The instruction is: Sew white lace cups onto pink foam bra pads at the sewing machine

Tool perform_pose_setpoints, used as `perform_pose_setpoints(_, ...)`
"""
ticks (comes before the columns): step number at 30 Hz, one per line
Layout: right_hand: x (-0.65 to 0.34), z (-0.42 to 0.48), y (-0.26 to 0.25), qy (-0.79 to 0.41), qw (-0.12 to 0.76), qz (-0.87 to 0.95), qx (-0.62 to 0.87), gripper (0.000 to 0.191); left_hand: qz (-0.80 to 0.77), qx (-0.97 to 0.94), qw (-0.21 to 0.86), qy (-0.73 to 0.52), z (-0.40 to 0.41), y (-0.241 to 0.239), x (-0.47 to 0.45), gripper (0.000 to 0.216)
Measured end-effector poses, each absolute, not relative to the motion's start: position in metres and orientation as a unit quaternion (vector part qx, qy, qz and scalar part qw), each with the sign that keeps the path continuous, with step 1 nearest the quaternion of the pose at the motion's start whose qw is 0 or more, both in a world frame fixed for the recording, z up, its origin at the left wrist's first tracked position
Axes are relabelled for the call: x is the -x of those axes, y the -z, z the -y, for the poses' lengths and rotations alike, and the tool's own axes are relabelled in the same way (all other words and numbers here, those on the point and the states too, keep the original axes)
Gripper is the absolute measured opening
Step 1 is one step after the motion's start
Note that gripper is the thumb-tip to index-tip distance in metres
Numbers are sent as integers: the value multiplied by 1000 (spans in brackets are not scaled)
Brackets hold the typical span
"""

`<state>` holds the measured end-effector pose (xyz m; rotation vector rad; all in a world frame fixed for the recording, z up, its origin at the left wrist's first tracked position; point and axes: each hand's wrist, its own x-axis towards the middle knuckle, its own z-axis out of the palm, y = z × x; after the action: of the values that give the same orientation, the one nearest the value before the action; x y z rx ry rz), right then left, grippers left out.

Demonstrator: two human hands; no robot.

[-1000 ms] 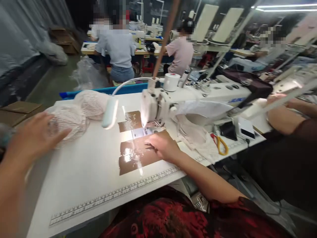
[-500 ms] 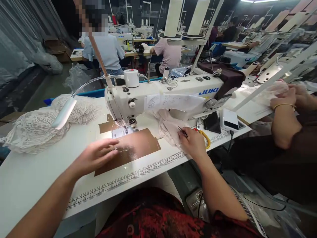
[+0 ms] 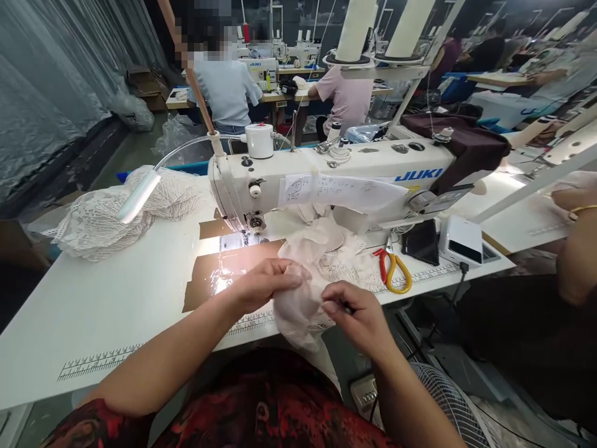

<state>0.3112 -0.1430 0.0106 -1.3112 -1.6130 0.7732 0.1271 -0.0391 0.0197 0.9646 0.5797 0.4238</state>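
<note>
My left hand (image 3: 263,285) is closed on a pale, thin fabric piece (image 3: 303,298) at the table's front edge. My right hand (image 3: 357,314) pinches the same fabric from the right, with a small dark tool between its fingers. The fabric trails back toward the white JUKI sewing machine (image 3: 326,177). Brown tape patches (image 3: 219,274) lie on the table under the needle, lit by the machine's lamp (image 3: 137,198).
Yellow-and-red scissors (image 3: 394,270) lie right of the fabric. A heap of white lace (image 3: 112,211) sits at the back left. A white box (image 3: 461,239) and a dark device (image 3: 422,241) stand right. A co-worker's arm (image 3: 576,249) shows at the right; other people sew behind.
My left hand came off the brown tape and took hold of the pale fabric. My right hand pulled the fabric from beside the machine to the table's front edge.
</note>
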Motion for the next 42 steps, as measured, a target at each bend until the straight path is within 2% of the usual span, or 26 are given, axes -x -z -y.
perform_pose_setpoints(3, -327, 142, 2, -377, 508, 552, 543, 25, -241, -437, 847, -181, 53, -32, -77, 24)
perform_pose_setpoints(7, -327, 133, 18, -463, 514, 503, 518, 35, -224, -417, 821, -317, 71, -45, -5, 21)
perform_pose_setpoints(10, -310, 124, 19, -512, 482, 501, 504, 41, -289, -422, 718, -473, 77, -53, 37, 12)
perform_pose_setpoints(13, -284, 112, 10, -542, 417, 543, 487, 42, -403, -468, 564, -548, 75, -53, 63, 19)
perform_pose_setpoints(16, -250, 97, -7, -556, 334, 614, 450, 40, -498, -524, 529, -444, 71, -44, 73, 33)
perform_pose_setpoints(20, -199, 77, -24, -584, 270, 647, 409, 41, -458, -540, 624, -331, 71, -31, 69, 53)
perform_pose_setpoints(26, -152, 57, -25, -652, 243, 607, 385, 41, -365, -556, 692, -281, 77, -26, 68, 33)
perform_pose_setpoints(32, -135, 58, -23, -666, 276, 598, 350, 34, -341, -590, 686, -253, 75, -22, 69, 34)
perform_pose_setpoints(34, -144, 59, -20, -643, 281, 610, 367, 35, -336, -599, 682, -251, 76, -22, 69, 37)
perform_pose_setpoints(36, -165, 59, -14, -567, 278, 658, 409, 36, -334, -601, 679, -256, 79, -25, 70, 37)
perform_pose_setpoints(40, -226, 57, 0, -232, 229, 767, 553, 33, -310, -637, 644, -288, 89, -36, 69, 24)
perform_pose_setpoints(42, -244, 59, 2, -132, 239, 772, 574, 31, -284, -672, 610, -310, 92, -43, 61, 23)
